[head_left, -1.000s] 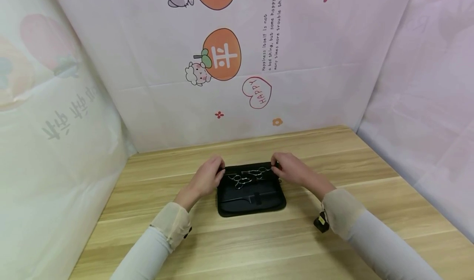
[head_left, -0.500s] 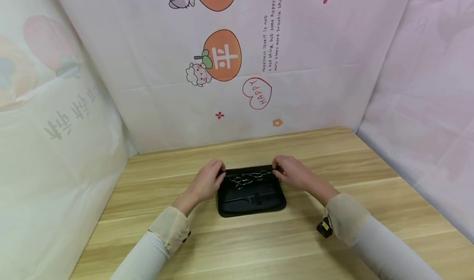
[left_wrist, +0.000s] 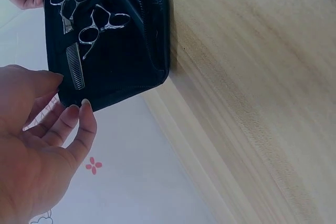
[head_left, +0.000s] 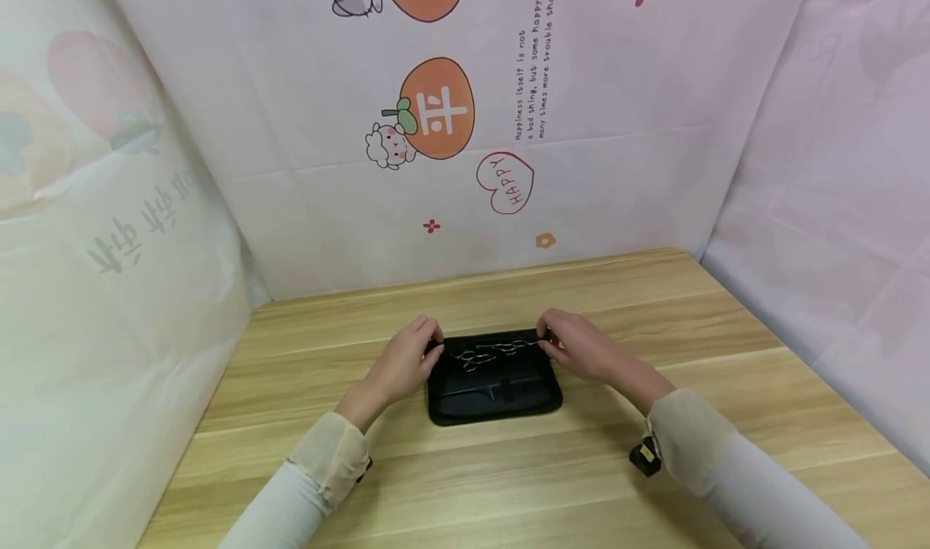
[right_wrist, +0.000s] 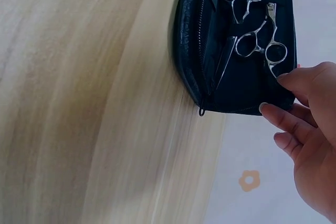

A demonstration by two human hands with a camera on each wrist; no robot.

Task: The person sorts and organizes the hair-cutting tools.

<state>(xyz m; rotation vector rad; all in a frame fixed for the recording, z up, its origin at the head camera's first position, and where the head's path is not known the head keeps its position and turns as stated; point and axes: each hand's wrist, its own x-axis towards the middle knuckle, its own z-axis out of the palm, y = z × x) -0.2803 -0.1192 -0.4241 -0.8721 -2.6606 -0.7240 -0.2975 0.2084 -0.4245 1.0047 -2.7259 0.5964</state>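
Note:
An unzipped black zip case (head_left: pixel 487 411) lies spread on the table in the head view. Its far flap stands tilted up, carrying two pairs of silver hairdressing scissors; the toothed blade (left_wrist: pixel 75 66) of the thinning pair shows in the left wrist view. My left hand (head_left: pixel 401 363) pinches the flap's far left corner between thumb and fingers. At the far right corner, my right hand (head_left: pixel 580 349) pinches the same edge. In the right wrist view its thumb lies by a scissor handle. A slim dark item (head_left: pixel 468 391) lies in the near half, too dim to name.
The case rests on a wood-grain table (head_left: pixel 465 484). A printed white cloth (head_left: pixel 617 169) hangs behind the table's far edge, with pale cloth at both sides. A small black device (head_left: pixel 645 457) is attached at the right wrist.
Both hands have come slightly down and nearer, bringing the flap's far edge with them. The scissors now look more foreshortened, while the near half of the case has stayed in place.

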